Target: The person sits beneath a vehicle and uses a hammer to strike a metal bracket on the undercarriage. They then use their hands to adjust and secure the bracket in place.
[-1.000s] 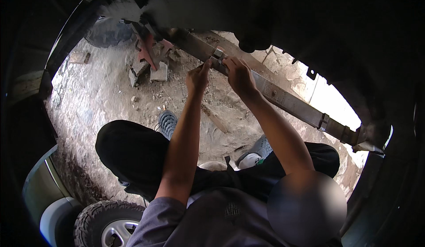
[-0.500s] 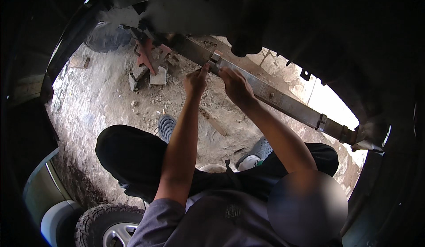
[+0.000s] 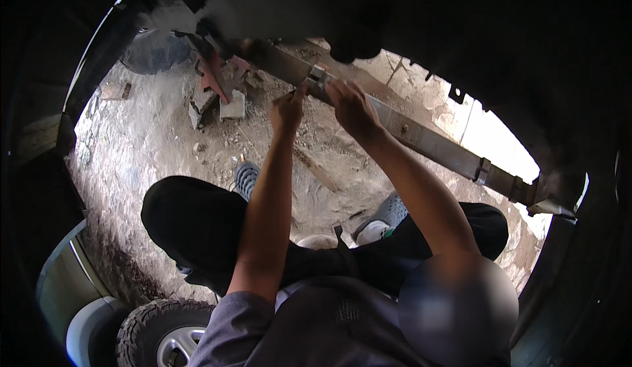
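Observation:
A long flat steel bar (image 3: pixel 428 144), which looks like a leaf spring, slants across from upper left to lower right. Around it sits a metal clip (image 3: pixel 318 75), its upper end standing above the bar. My left hand (image 3: pixel 288 111) is closed at the clip's lower side, thumb and fingertips pinched against it. My right hand (image 3: pixel 355 111) has curled fingers pressed over the bar just right of the clip; whatever lies under those fingertips is hidden. Farther down the bar is a second clip (image 3: pixel 482 171).
Dark vehicle underbody surrounds the view. A red metal stand (image 3: pixel 212 77) is beside broken blocks (image 3: pixel 232 105) at upper left. Between my shoes lies a flat strip (image 3: pixel 316 169) on the dirt ground. A wheel with a knobbly tyre (image 3: pixel 141 331) shows at lower left.
My right hand has shifted slightly up and closer to the clip. My left hand stays at the clip's lower side. The whole view has moved a little.

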`<state>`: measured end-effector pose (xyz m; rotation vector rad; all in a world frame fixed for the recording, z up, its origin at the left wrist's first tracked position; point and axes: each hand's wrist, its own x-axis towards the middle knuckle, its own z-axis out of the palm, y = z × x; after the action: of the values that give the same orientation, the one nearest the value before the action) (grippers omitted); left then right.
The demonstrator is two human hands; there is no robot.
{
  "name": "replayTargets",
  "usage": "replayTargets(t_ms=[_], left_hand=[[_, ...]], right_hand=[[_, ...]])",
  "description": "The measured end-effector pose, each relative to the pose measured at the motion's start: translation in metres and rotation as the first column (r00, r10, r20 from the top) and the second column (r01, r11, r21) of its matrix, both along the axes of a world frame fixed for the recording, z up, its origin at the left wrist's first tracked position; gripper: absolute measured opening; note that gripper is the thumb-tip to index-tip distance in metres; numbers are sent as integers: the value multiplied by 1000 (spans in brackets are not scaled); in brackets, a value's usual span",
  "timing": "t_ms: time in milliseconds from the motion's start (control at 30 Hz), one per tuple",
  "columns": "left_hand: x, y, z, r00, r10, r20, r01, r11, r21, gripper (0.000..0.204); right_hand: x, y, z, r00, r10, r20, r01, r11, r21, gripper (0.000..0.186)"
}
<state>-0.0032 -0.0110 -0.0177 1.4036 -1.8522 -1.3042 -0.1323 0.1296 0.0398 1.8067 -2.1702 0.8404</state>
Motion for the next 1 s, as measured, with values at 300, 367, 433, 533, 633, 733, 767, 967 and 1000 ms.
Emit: replayTargets(t_ms=[300,367,433,533,633,733,767,967,1000], left_hand=[[1,-6,1,998,7,67,-7,1000,-5,66],[1,-3,2,999,-7,45,7,1000,-5,66],[-6,8,15,999,-25,43,22,998,53,66],[2,4,13,999,-1,39,0,999,42,66],[3,2,6,999,19,51,-20,1000,12,66],[-5,8,9,1000,12,28,-14,998,56,66],[-6,10,12,1000,7,12,-8,997,79,66],[1,2,-1,999,41,32,-43,998,53,66],[0,4,1,998,46,41,-48,997,52,66]], right_hand=[[19,8,5,997,1,72,-8,994,105,16],[10,-6,14,996,-65,54,65,998,-5,16],[2,-10,10,987,-158,30,158,987,12,18],[20,-4,0,989,-70,128,67,997,28,19],[10,-3,-5,997,-26,79,27,1000,-4,13],[0,-15,3,987,-135,92,135,991,3,15],[4,-17,7,977,-182,108,180,983,31,15],[24,-7,4,984,-114,135,113,994,14,12],[18,-13,6,983,-140,121,139,990,14,12]])
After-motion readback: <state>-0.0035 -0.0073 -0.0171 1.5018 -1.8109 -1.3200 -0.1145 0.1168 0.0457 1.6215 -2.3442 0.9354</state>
